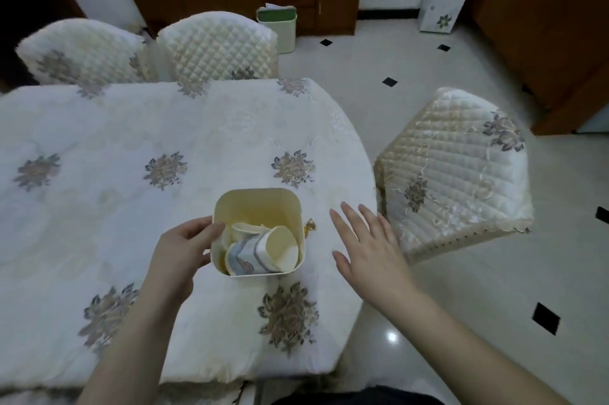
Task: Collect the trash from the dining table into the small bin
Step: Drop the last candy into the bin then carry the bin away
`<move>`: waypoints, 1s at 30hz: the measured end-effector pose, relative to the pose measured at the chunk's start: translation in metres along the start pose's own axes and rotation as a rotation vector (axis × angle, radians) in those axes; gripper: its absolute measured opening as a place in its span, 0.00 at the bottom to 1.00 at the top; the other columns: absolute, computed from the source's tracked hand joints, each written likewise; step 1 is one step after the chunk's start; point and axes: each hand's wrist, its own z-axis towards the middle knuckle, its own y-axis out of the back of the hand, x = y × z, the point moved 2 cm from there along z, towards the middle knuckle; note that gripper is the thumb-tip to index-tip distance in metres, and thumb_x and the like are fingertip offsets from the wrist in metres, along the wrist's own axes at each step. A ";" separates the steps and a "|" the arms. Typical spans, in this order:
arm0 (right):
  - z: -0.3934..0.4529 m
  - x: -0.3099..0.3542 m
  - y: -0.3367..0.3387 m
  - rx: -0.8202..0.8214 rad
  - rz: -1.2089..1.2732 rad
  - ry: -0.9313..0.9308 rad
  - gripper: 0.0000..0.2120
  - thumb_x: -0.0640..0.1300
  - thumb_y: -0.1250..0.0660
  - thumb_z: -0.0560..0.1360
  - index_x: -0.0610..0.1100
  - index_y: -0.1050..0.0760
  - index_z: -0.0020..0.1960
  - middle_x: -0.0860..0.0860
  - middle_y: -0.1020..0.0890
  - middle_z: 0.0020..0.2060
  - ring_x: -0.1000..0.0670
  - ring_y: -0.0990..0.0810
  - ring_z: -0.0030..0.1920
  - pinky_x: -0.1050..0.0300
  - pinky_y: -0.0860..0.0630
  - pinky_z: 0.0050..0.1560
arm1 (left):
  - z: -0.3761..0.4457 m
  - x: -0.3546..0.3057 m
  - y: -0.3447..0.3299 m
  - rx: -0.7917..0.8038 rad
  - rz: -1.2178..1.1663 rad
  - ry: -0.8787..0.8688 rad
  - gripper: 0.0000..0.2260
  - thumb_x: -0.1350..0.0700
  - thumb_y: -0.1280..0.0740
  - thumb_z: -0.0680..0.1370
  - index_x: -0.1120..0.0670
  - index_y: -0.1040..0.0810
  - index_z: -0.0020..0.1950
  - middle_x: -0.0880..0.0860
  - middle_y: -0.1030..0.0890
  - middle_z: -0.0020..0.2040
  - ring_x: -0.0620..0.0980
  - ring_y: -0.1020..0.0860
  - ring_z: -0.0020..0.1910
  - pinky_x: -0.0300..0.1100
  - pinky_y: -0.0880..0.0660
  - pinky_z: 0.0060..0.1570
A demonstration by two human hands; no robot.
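My left hand (184, 248) grips the small bin (258, 233) at mid-frame on the dining table (99, 147). My right hand (365, 248) is open and empty. I should pinch the gold wrapper (310, 226) beside the bin gently, then drop it in.

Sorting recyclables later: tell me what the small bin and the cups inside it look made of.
Small bin: probably plastic, cream with a smooth, matte look; thin moulded walls with rounded corners. Cups: likely paper, with a thin rolled rim, a printed outside and a plain pale inside.
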 end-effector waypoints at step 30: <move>0.129 0.008 -0.126 0.399 -0.005 0.768 0.22 0.41 0.46 0.79 0.48 0.38 0.72 0.47 0.30 0.67 0.43 0.33 0.66 0.49 0.39 0.66 | -0.092 0.059 -0.015 -0.661 -0.317 0.195 0.06 0.61 0.30 0.79 0.57 0.14 0.53 0.56 0.11 0.45 0.48 0.13 0.39 0.39 0.19 0.34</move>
